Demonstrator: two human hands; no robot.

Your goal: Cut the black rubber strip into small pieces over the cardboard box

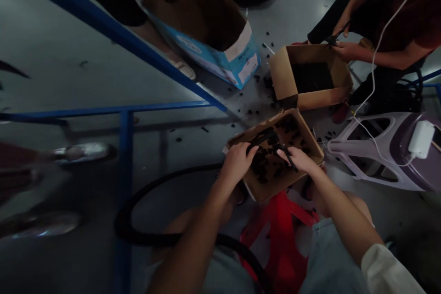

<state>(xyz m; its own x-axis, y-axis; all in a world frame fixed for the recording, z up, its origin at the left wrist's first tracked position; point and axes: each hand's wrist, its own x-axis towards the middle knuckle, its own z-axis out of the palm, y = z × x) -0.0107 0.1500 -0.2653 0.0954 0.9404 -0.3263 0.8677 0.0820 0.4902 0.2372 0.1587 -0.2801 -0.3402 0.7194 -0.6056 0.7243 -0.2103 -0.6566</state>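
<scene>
Over the open cardboard box [275, 187], the black strip [260, 138] is held in the closed grip of the left hand [237, 158] and a dark, apparently scissor-like tool [286, 154] in that of the right hand [300, 159], both best kept steady.

A near box [277, 187] is standing on the floor [86, 82] before the person, with small pieces [262, 174] lying in it. Just beyond, to its right, a second box [283, 73] is standing; farther off to the left, a larger box [248, 66] is resting. Loose bits [257, 112] are lying between all three. Left of the near box, a tube [124, 220] is looping back toward the person, with a metal frame [86, 111] running beyond it. On the right, a stool [358, 148] is bearing an adapter [421, 140].
</scene>
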